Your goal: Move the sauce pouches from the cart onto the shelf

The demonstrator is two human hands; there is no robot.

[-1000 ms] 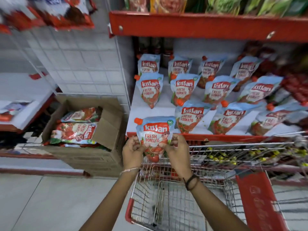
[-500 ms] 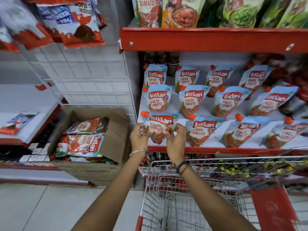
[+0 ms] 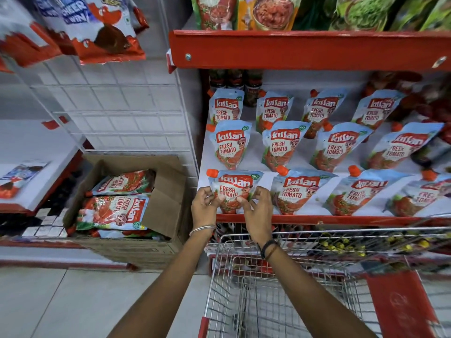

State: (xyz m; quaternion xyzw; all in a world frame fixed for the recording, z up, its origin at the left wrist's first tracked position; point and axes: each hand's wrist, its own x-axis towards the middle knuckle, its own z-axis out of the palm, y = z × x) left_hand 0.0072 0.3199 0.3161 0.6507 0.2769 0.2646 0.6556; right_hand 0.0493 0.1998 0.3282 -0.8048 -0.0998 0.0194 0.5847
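Red metal is edging the shelf (image 3: 317,219) where both hands are working at about six o'clock of its white deck. A Kissan tomato pouch (image 3: 234,186) is resting at the front left corner of that deck, its orange cap pointing to ten o'clock. The left hand (image 3: 203,206) is pinching the pouch's lower left edge between thumb and curled fingers, a thin bangle sitting on the wrist. The right hand (image 3: 260,211) is gripping the lower right edge the same way, fingers bent around the film, dark bands circling its wrist. Neither palm is spread flat; both are closing partly on the one pouch.

Other matching pouches (image 3: 284,145) are lying in rows behind and to the three o'clock side of the held one, labels facing up, the nearest neighbour sitting just beside it. Dark bottles (image 3: 235,79) are standing at the back of the shelf, around twelve o'clock from the hands.

Below the forearms, a wire cart (image 3: 244,289) with red trim is standing at six o'clock, pressed near the shelf front. At nine o'clock a cardboard box (image 3: 166,206) is sitting open on the floor, holding larger tomato packs (image 3: 112,212) lying flat. Chocolate wrappers (image 3: 97,28) are hanging on a white grid panel at eleven o'clock.
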